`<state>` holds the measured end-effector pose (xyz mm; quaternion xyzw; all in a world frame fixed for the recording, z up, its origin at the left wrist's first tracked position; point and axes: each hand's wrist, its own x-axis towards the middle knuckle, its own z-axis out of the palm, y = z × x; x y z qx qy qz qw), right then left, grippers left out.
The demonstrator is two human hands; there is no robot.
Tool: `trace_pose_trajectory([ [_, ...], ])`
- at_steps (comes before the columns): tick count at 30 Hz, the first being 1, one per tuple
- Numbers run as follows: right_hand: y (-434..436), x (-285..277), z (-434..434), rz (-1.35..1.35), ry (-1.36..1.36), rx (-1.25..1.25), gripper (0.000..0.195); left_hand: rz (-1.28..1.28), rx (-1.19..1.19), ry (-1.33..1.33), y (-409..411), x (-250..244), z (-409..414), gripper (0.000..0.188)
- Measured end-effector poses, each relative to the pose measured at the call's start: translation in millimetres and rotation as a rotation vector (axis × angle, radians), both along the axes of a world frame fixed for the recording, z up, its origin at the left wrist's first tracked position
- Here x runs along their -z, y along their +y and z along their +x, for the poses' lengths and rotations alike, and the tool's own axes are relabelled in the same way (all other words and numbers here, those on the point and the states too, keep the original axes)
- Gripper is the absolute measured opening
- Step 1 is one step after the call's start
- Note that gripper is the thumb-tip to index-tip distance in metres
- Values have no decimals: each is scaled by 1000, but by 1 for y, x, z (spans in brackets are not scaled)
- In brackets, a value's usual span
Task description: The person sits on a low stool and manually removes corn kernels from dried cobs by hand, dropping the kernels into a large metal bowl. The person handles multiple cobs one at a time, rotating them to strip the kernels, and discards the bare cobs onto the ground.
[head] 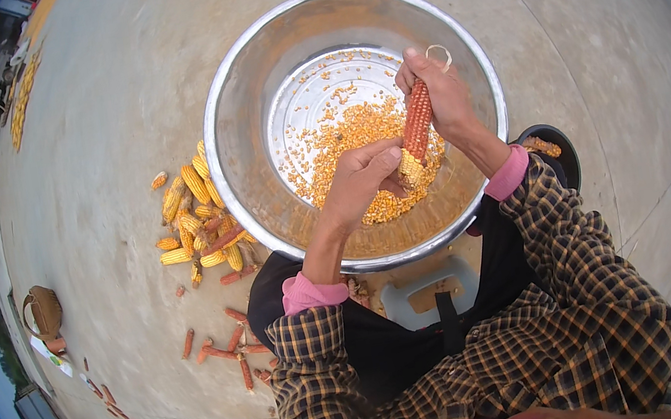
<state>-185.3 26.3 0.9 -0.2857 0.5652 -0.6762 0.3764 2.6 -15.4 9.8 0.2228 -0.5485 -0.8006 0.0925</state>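
A large metal basin (376,262) stands before me with loose yellow corn kernels (362,127) on its bottom. Over it I hold a corn cob (418,122), mostly bare and red, with yellow kernels left at its lower end. My right hand (437,87) is closed around the cob's upper end; a thin pale loop sticks out beside it. My left hand (366,175) has its thumb and fingers at the lower end, against the kernels. The cob slants, its top leaning to the right.
Yellow corn ears (195,185) lie heaped left of the basin. Bare red cobs (220,352) are scattered nearer me. A dark bucket (568,155) with a cob stands at the right. Between my legs is a grey plastic stool (398,304). A brown basket (46,311) sits far left.
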Motion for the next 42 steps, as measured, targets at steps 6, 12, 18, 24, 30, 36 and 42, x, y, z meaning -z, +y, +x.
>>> trace_pose_trajectory([
  [6,-1,3,7,21,104,-120,47,63,75,-36,5,4,-3,32],
  [12,-2,5,6,17,67,-79,47,141,-84,-28,12,13,-8,32],
  [18,-2,6,3,154,142,43,47,175,-81,25,10,2,-8,46],
  [24,-3,9,0,231,117,-221,72,461,-87,102,1,12,-3,44],
  [30,2,34,-6,287,648,-336,60,589,-212,165,-3,24,15,47],
  [36,18,40,22,180,460,-284,15,472,-392,120,4,37,26,39],
  [42,36,48,64,181,346,-464,21,295,-530,-16,12,58,18,37],
])
